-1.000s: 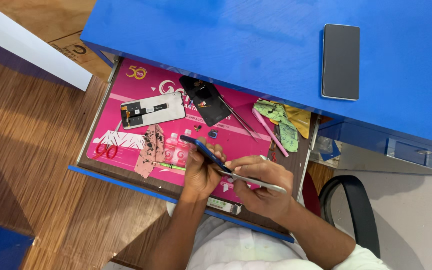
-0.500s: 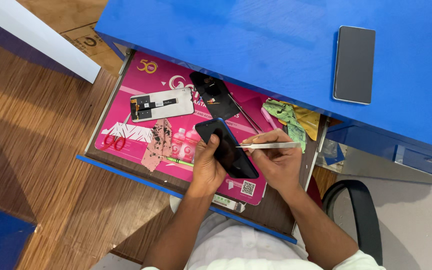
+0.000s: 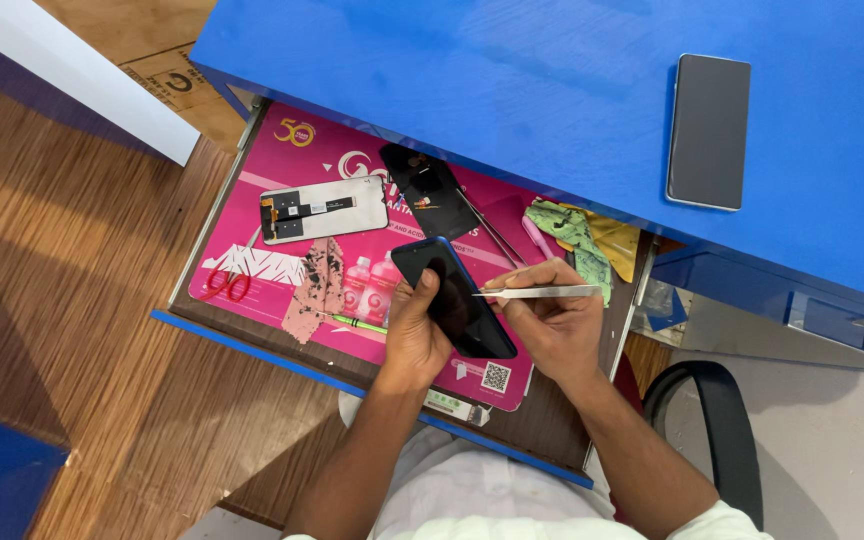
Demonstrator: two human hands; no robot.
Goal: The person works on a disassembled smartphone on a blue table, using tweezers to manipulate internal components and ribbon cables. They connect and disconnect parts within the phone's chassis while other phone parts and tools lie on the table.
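Two hands work over the open drawer (image 3: 252, 330): the left hand (image 3: 414, 330) keeps its grip closed around a dark phone (image 3: 455, 296), now tilted more upright than a moment ago, while the right hand (image 3: 552, 320) pinches metal tweezers (image 3: 537, 292), their tip beside the phone's edge, slightly lower than before.

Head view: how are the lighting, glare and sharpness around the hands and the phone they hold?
Head view: even light and sharp focus; the left hand grips a dark phone, its screen showing only faint sheen; the right hand holds metal tweezers that catch a bright highlight; soft sun patches streak the wooden floor at left.
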